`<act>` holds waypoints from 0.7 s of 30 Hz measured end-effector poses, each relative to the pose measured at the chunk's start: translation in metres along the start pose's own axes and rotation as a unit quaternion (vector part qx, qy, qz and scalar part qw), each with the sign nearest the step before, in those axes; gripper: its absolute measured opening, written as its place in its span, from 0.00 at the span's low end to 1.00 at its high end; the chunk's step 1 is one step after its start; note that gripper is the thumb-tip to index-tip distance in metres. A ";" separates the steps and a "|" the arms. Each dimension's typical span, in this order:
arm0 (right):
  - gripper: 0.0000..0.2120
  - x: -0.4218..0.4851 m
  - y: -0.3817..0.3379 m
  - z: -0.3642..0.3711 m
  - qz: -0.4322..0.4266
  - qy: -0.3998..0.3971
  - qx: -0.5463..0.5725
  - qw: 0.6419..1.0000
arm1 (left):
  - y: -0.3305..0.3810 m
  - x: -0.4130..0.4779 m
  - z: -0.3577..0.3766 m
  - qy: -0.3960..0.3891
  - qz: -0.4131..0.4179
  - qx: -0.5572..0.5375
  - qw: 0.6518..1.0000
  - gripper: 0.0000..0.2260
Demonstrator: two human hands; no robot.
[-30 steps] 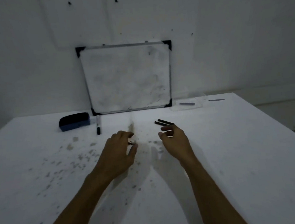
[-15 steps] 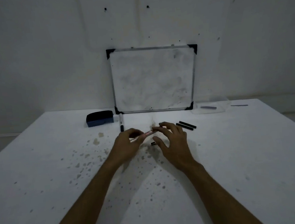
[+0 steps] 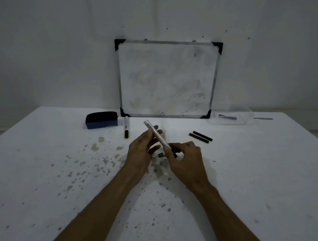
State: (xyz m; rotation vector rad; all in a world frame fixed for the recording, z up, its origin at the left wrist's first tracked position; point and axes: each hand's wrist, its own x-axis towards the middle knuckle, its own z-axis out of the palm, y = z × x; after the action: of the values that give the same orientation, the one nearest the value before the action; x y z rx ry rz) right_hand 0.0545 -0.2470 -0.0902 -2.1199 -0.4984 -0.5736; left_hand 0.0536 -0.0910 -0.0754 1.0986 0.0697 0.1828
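While both hands are holding it just above the table [image 3: 253, 170] at the centre of the frame, the marker [image 3: 158, 136] is slanting, its long axis running from upper left to lower right and its pale end pointing up-left. The left hand [image 3: 142, 152] is gripping its middle; the right hand [image 3: 186, 160] is pinching its dark lower end. Its one barrel is looking silvery white. One second marker [image 3: 126, 129], two black sticks [image 3: 200, 136], one small cap [image 3: 160, 154] and one eraser [image 3: 101, 120] are lying around, with one whiteboard [image 3: 168, 77] leaning behind.
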 end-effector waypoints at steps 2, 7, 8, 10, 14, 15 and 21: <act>0.14 0.002 0.002 -0.004 -0.008 -0.069 -0.008 0.998 | -0.001 0.000 0.000 0.011 0.013 0.004 1.000 0.18; 0.11 0.016 0.025 -0.028 0.067 0.023 -0.017 0.997 | -0.010 -0.003 0.001 -0.036 -0.001 0.077 0.996 0.15; 0.08 0.019 0.033 -0.035 0.091 0.061 -0.045 0.993 | -0.011 -0.003 0.002 -0.043 0.001 0.104 0.994 0.15; 0.09 0.027 0.049 -0.045 0.149 0.077 -0.115 0.979 | -0.013 -0.004 0.004 -0.053 0.019 0.171 0.984 0.12; 0.14 0.047 0.067 -0.051 0.204 0.007 -0.190 0.960 | -0.010 -0.004 0.005 -0.064 0.035 0.251 0.965 0.10; 0.14 0.052 0.069 -0.050 0.193 0.002 -0.204 0.960 | -0.008 -0.004 0.004 -0.064 0.030 0.239 0.968 0.10; 0.12 0.064 0.077 -0.032 0.145 -0.004 -0.279 0.949 | -0.004 -0.002 0.003 -0.064 0.014 0.186 0.980 0.10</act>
State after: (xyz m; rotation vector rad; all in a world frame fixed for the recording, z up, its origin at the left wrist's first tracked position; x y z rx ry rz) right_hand 0.1407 -0.3069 -0.0868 -2.6691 -0.0113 -0.5808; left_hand 0.0520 -0.0957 -0.0778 1.4830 -0.0292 0.1264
